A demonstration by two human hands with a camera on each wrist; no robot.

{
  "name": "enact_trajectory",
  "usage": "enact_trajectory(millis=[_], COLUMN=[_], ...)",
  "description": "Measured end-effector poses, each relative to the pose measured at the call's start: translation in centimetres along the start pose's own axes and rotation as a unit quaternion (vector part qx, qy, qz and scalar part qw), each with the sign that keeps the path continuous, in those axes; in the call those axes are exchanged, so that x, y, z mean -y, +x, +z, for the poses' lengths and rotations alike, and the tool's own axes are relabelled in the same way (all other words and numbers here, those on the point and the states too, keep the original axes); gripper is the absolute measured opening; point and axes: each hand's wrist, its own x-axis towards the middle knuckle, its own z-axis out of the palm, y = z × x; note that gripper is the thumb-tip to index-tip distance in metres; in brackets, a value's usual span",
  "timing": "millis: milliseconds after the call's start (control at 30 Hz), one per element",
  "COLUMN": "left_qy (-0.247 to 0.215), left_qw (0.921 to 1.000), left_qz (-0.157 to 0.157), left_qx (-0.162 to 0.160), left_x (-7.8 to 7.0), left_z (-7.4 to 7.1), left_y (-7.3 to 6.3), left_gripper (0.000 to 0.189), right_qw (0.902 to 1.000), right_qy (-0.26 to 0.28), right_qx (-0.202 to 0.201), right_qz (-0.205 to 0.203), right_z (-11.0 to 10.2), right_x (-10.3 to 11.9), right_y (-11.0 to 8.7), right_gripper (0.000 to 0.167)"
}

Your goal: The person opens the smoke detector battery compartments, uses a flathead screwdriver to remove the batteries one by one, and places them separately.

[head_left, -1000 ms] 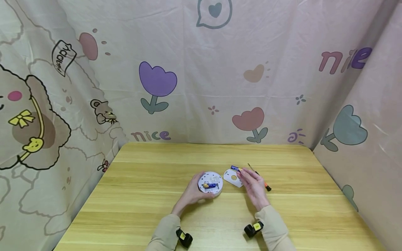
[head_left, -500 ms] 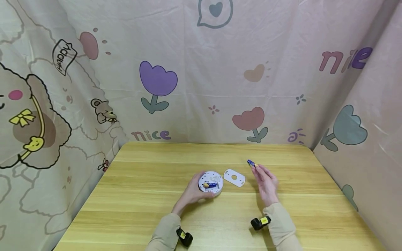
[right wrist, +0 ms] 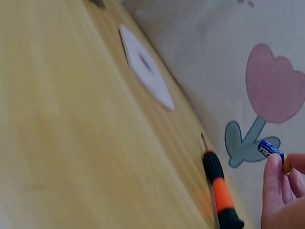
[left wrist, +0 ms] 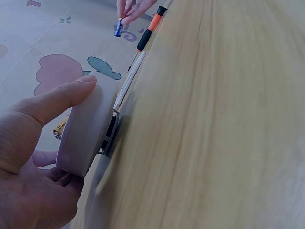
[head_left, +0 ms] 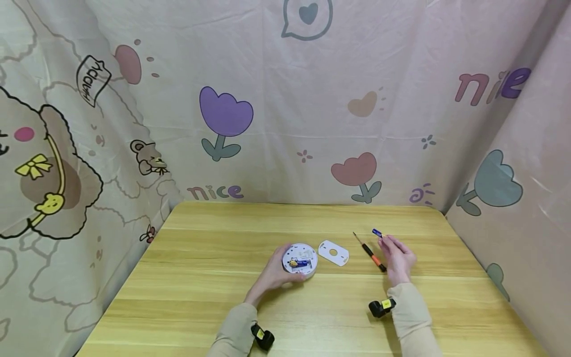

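Observation:
My left hand point(head_left: 276, 271) grips a round white smoke alarm point(head_left: 311, 267) by its side, fingers behind and thumb along the near edge. A blue and yellow battery point(head_left: 301, 264) lies in its upturned back. In the left wrist view the alarm's side point(left wrist: 88, 126) faces the camera, and a slotted part shows beneath it. Over to the right, my right hand point(head_left: 398, 258) pinches another blue and yellow battery point(right wrist: 270, 149) between thumb and fingertips, held up off the table. A screwdriver point(head_left: 371, 254) with a black and orange handle lies just left of that hand.
Between the alarm and the screwdriver a white mounting plate point(head_left: 341, 254) with a central hole lies flat on the wooden table point(head_left: 214, 238). Printed curtains point(head_left: 276, 99) hang behind the table and along both sides.
My right hand has moved right with the battery, away from the smoke alarm and past the screwdriver, uncovering the plate and the screwdriver. The left hand has stayed in place.

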Motion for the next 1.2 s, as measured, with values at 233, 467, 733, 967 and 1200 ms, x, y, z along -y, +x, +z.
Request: enact_trajectory(millis=[233, 467, 733, 967, 1200], left_qy=[0.003, 0.003, 0.003, 0.000, 0.000], left_qw=[1.0000, 1.0000, 1.0000, 1.0000, 1.0000], left_qz=[-0.004, 0.000, 0.001, 0.003, 0.003], left_qx=[0.000, 0.003, 0.001, 0.000, -0.001], left_x=[0.0, 0.0, -0.1, 0.0, -0.1], left_z=[0.1, 0.1, 0.1, 0.0, 0.1], left_y=[0.0, 0.0, 0.0, 0.0, 0.0], left_gripper=[0.106, 0.106, 0.106, 0.106, 0.106], right_qw=[0.9931, 0.9751, 0.9520, 0.9326, 0.9161], right_qy=[-0.116, -0.220, -0.304, -0.356, -0.395], right_qx=[0.017, 0.026, 0.035, 0.054, 0.063], right_qz=[0.000, 0.007, -0.009, -0.019, -0.028], right_z=[-1.1, -2.3, -2.6, -2.9, -3.2], right_x=[0.5, 0.7, 0.9, 1.2, 1.1], right_y=[0.9, 1.7, 2.3, 2.4, 2.6], right_gripper=[0.032, 0.034, 0.015, 0.016, 0.018])
